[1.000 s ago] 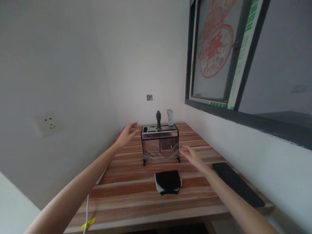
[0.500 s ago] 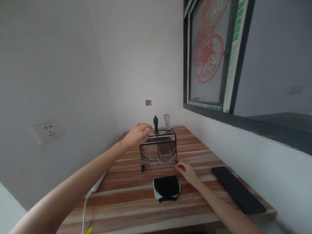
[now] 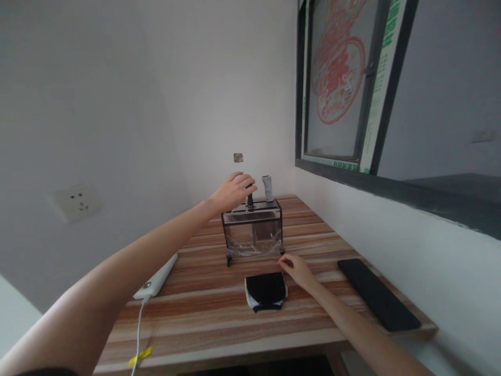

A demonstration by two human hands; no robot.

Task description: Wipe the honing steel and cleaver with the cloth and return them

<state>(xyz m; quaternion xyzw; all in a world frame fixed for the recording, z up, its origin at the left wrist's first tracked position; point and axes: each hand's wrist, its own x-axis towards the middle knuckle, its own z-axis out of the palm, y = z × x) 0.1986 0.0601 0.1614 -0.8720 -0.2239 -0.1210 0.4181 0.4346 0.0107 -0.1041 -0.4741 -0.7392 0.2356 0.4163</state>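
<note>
A: Nearest part of the view?

B: White cable (image 3: 139, 331) across yellow tape (image 3: 145, 353), on a wood-grain tabletop (image 3: 211, 334), in front and to the left of a clear-fronted slotted holder (image 3: 239, 235).

A: Closer in to the holder?

B: Folded black cloth (image 3: 266, 288) with a pale edge, flat, just in front of it. Long black slab (image 3: 379, 295), well to its right. White power strip (image 3: 159, 279), off its front left.

A: And the right hand (image 3: 296, 269)?

B: Low, just beside the holder's right front corner. Fingers loosely curled, nothing visible in them. Contact with the corner: impossible to tell.

A: The left hand (image 3: 233, 191)?

B: Above the holder's top, from the left. Fingers half curled over the upper end of a black handle (image 3: 250, 199), apparently touching. Palm side hidden, so firmness of grip impossible to tell.

A: Direction of the handle from those fingers?

B: Straight down, to the middle of the holder's slotted top. Long axis upright. Left hand clearly the nearer; right hand well apart, lower down.

A: Farther away?

B: Shiny silver handle (image 3: 267, 189), nearly upright, at the right end of the holder's top, apart from the left fingertips. Behind the holder, a plain pale wall (image 3: 235, 94).
</note>
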